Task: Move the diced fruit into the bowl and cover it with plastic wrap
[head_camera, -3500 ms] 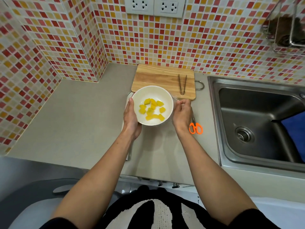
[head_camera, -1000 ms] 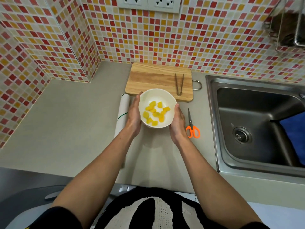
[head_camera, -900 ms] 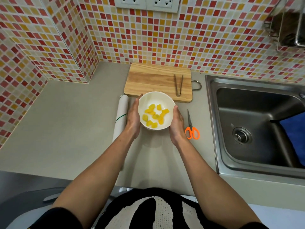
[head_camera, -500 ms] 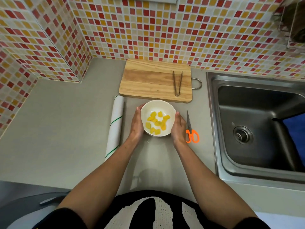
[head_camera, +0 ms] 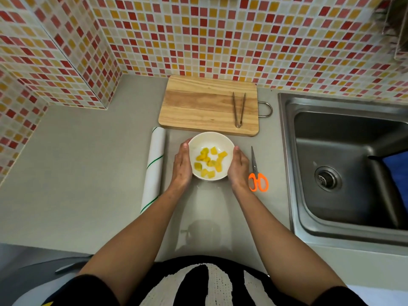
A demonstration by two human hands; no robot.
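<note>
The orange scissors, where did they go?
In the head view, the orange scissors lie on the counter, just right of the right hand, between the bowl and the sink.

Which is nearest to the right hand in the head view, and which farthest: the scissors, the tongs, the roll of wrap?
1. scissors: beside the right hand, on its outer side.
2. tongs: beyond the hand, on the cutting board.
3. roll of wrap: across the bowl, past the left hand.
</note>
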